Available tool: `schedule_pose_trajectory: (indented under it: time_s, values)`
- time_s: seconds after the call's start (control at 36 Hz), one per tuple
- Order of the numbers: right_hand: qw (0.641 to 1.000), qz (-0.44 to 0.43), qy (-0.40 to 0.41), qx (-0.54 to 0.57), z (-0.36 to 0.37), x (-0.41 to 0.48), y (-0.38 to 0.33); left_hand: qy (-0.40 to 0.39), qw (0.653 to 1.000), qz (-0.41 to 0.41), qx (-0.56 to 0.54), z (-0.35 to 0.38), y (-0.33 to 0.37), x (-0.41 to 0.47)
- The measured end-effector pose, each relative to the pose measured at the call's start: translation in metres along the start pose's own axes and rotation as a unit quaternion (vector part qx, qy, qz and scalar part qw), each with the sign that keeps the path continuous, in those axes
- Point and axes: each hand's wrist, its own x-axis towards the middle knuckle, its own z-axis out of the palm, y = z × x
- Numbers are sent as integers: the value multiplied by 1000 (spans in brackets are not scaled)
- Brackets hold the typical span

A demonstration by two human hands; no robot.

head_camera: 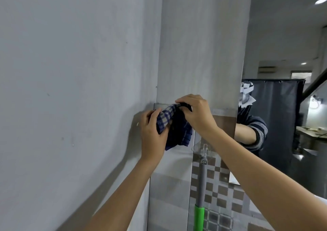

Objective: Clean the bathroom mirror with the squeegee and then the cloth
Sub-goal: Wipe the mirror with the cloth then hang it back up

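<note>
A blue and beige checked cloth (177,126) hangs bunched against the wall at the top edge of the tiled strip. My left hand (153,133) grips its left side, thumb over the checked fold. My right hand (194,114) pinches its top from above. The squeegee (201,183), grey handle with a green grip, hangs upright from a clear wall hook (204,150) just below my right wrist. The mirror (286,71) fills the right side and reflects a person's sleeve and arm.
A plain grey wall (70,89) takes up the left half. A pale vertical pillar (201,45) rises between wall and mirror. Brown and white checkered tiles (219,191) run below the hook. A dark curtain shows in the mirror's reflection.
</note>
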Motion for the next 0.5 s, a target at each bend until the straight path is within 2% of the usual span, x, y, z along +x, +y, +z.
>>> schedule_pose_trajectory:
  time_s: [0.22,0.39,0.5]
  values:
    - [999,-22,23,-7,-34,7,-43,-66,998,0,-14,-34,36,19]
    - [999,-16,33,0,-66,-11,-67,-69,993,70,69,-65,70,11]
    - [1000,19,19,-4,-88,-45,-74,-161,984,80,-15,-80,86,-7]
